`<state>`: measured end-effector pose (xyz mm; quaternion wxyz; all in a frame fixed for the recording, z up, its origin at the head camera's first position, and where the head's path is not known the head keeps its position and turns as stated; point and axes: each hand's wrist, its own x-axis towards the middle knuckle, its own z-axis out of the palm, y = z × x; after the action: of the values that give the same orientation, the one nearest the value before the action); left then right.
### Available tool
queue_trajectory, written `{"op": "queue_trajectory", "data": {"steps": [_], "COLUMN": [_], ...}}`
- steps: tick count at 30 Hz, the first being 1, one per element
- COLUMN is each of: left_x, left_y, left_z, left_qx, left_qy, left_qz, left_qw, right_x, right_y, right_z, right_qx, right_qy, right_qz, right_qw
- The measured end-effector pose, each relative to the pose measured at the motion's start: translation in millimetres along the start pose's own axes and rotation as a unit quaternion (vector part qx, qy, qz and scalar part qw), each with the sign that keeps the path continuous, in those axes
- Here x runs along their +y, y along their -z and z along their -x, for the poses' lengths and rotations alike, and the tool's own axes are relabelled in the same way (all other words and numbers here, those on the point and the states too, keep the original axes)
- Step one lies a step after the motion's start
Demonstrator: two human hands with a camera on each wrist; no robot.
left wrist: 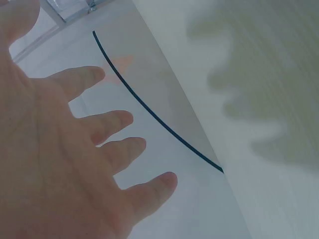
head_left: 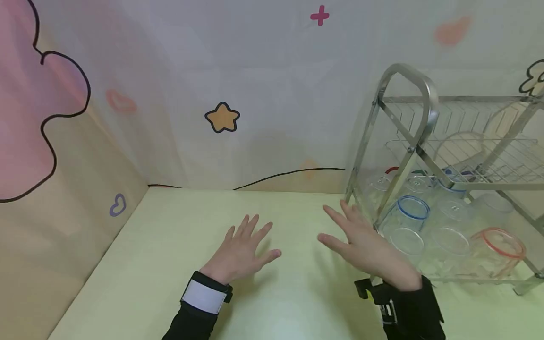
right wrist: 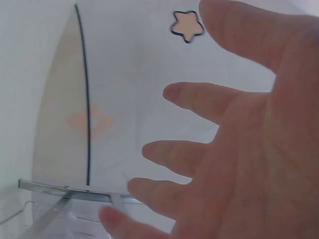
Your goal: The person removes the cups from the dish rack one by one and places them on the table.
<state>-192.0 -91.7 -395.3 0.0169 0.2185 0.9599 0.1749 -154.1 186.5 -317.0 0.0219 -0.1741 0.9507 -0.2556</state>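
Left hand (head_left: 239, 255) and, beside the metal rack (head_left: 505, 186), right hand (head_left: 366, 243), each grip released over pale tabletop (head_left: 165, 255).

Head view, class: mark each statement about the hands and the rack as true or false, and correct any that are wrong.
1. The right hand is nearer the metal dish rack than the left hand is. True.
2. The dish rack is on the left side of the picture. False; it is on the right side.
3. A glass with an orange-red rim sits on the rack's lower level. True.
4. The left hand grips a sponge. False; it holds nothing.
5. The printed star is solid blue. False; it is orange with a dark outline.
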Motion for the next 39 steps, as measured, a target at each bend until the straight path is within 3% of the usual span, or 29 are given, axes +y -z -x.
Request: {"op": "queue_trajectory", "data": {"steps": [6, 16, 21, 27, 39], "left_x": [-0.9, 0.5, 1.5, 3.4, 9.4], "left_y": [5.8, 5.2, 4.8, 6.0, 2.6], "left_z": [-2.1, -0.7, -0.5, 0.2, 0.5], "left_qx": [0.014, 0.012, 0.007, 0.011, 0.023], "left_qy": [-0.001, -0.009, -0.009, -0.015, -0.029], "left_qz": [0.010, 0.037, 0.042, 0.043, 0.063], "left_qw": [0.9999, 0.9992, 0.9990, 0.9989, 0.9973], "right_x": [1.4, 33.0, 51.7, 69.9, 89.6], "right_y": [32.1, 63.4, 69.8, 72.7, 68.1], "right_z": [21.6, 51.7, 59.9, 62.1, 48.9], "right_qx": [-0.015, 0.006, 0.022, 0.031, 0.055], "right_qy": [0.002, -0.029, -0.043, -0.100, -0.118], "right_qz": [-0.047, -0.046, -0.028, 0.003, 0.075], "right_qw": [0.999, 0.998, 0.998, 0.995, 0.989]}}
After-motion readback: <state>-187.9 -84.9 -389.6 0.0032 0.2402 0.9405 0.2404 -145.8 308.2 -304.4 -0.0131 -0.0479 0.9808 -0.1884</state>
